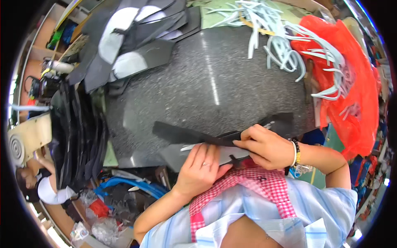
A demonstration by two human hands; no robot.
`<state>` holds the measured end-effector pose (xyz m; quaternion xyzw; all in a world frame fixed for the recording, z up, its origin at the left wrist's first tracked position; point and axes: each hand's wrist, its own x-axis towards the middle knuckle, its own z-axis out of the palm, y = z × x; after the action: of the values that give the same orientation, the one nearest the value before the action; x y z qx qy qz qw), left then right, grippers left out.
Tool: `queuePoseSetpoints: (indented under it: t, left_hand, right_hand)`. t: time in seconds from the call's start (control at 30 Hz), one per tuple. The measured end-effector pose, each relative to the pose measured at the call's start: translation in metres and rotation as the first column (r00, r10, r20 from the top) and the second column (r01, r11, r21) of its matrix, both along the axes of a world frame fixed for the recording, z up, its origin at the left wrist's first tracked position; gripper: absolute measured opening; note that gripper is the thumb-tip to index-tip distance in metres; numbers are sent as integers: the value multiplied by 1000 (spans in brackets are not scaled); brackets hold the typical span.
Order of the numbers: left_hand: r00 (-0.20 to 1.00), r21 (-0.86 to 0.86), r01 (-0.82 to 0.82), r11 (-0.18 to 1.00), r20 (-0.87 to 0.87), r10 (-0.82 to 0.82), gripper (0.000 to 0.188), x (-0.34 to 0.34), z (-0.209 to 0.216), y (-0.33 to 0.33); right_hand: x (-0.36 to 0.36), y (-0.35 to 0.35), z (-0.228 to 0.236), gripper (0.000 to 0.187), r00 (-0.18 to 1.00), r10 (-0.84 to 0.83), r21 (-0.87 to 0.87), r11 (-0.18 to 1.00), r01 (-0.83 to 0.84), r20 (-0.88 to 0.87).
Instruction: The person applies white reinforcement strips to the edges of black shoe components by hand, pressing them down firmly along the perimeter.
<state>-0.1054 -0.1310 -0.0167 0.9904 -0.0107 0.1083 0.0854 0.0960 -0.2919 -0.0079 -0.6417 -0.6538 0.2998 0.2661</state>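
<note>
Both hands work a long black strip point(194, 136) lying across the near edge of the dark bench point(215, 91), at about six o'clock. The right hand point(269, 146) pinches the strip near its middle; the left hand point(202, 165) lies flat with fingers pressing a grey piece point(182, 153) under it, seemingly gripping nothing. The strip's free end at nine o'clock is unsupported and could swing or slide out of line if the pinch loosens. White straps point(285, 45) spill from a red bag point(351, 82) at two o'clock; black cut pieces point(136, 37) pile at eleven. What sits beneath the palms is hidden, and the strip's right end blurs into shadow.
</note>
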Motion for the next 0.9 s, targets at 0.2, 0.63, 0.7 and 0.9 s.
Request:
queuePoseSetpoints:
  t: [0.2, 0.63, 0.7, 0.9]
  left_hand:
    - [968, 24, -199, 980, 157, 193, 25, -33, 4, 24]
    - [967, 169, -129, 977, 240, 86, 32, -43, -13, 47]
    - [959, 176, -148, 973, 268, 97, 31, -41, -14, 47]
    - [971, 170, -181, 969, 186, 149, 34, -40, -21, 43]
  right_hand:
    - [-34, 43, 9, 38, 937, -206, -37, 978, 203, -281]
    - [-45, 63, 13, 29, 944, -264, -45, 964, 260, -199]
    - [-45, 64, 13, 29, 942, -268, -53, 963, 263, -201]
    - [-48, 66, 15, 29, 952, -252, -17, 967, 253, -176]
